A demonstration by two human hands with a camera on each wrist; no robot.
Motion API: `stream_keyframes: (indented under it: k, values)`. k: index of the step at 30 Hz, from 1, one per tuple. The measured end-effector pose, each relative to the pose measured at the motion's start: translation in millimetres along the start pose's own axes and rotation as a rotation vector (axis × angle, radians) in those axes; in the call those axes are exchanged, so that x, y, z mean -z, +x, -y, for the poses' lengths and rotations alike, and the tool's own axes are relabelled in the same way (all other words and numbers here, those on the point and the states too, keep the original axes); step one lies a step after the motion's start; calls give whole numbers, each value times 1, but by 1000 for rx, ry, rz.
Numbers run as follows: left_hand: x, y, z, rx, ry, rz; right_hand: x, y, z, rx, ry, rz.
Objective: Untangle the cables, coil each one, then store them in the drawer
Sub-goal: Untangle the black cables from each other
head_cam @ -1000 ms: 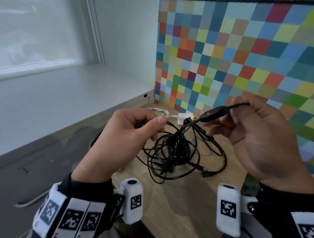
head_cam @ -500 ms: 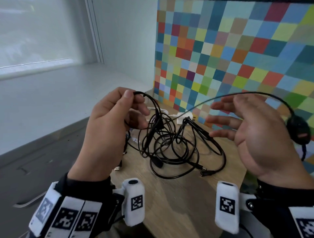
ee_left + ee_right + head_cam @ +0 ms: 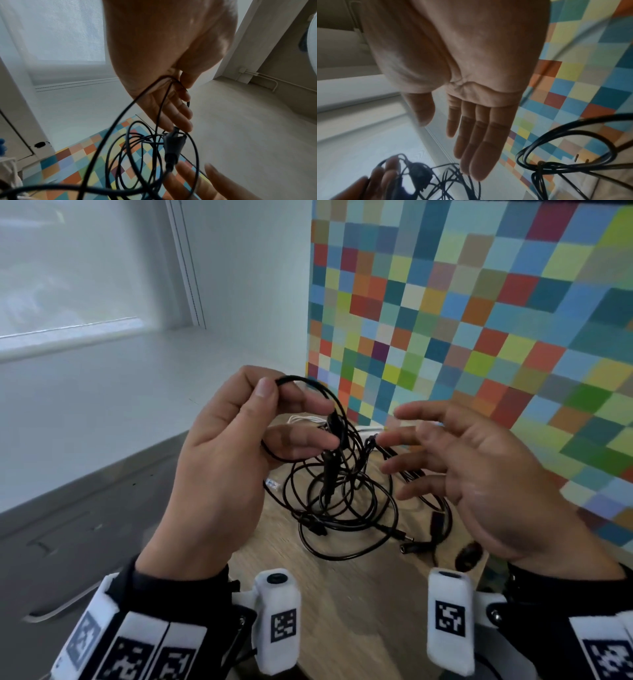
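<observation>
Black thin cable (image 3: 310, 386) loops from pinching left hand (image 3: 222, 460) fingers.

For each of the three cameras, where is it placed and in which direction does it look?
Head: worn on the head, looks forward and down at the table; both hands and wrist bands show.
Left wrist: looks along the left hand, which pinches the black cables.
Right wrist: looks along the open right hand.
All views share the cables and the checkered wall.
</observation>
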State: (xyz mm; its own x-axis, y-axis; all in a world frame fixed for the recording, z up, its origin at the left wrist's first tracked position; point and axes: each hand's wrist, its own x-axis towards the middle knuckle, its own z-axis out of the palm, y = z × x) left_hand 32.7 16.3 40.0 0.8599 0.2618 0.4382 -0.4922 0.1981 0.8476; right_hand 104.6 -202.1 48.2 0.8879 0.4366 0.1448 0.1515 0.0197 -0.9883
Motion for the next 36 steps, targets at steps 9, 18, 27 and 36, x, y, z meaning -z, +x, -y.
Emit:
stream_keyframes:
  k: [9, 18, 27, 36]
  values:
    - [-10, -6, 6, 25, -28, 175, -34, -6, -10, 151, -376, 55]
    - [-5, 1, 4, 34, 152, -120, -20, 1, -15, 204, -393, -115]
    - [0, -3, -8, 178, -74, 134, -9, 6, -22, 226, -444, -203]
    - [12, -2, -14, 249, -29, 143, 10, 12, -21, 158, -294, -387]
